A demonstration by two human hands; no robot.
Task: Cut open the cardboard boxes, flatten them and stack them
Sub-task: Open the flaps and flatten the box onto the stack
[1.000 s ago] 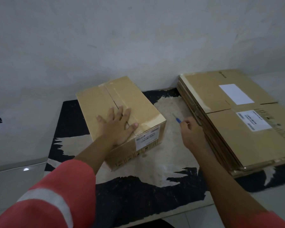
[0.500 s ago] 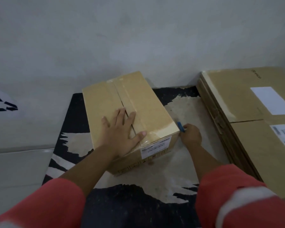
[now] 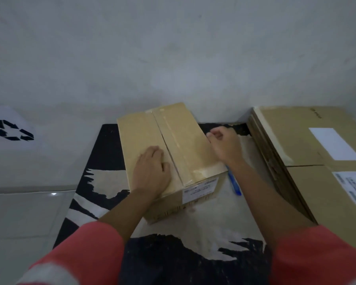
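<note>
Blue cutter (image 3: 234,183) now dropped on mat (image 3: 103,153); R hand (image 3: 224,144) grips box (image 3: 185,140) edge.

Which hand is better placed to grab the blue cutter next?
Right. The blue cutter lies on the mat right of the cardboard box, by the right hand's wrist; the left hand rests on the box top.

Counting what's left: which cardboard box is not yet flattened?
The box on the mat, under the left hand: it stands full-height, flaps down. The others lie flat in a stack at right.
</note>
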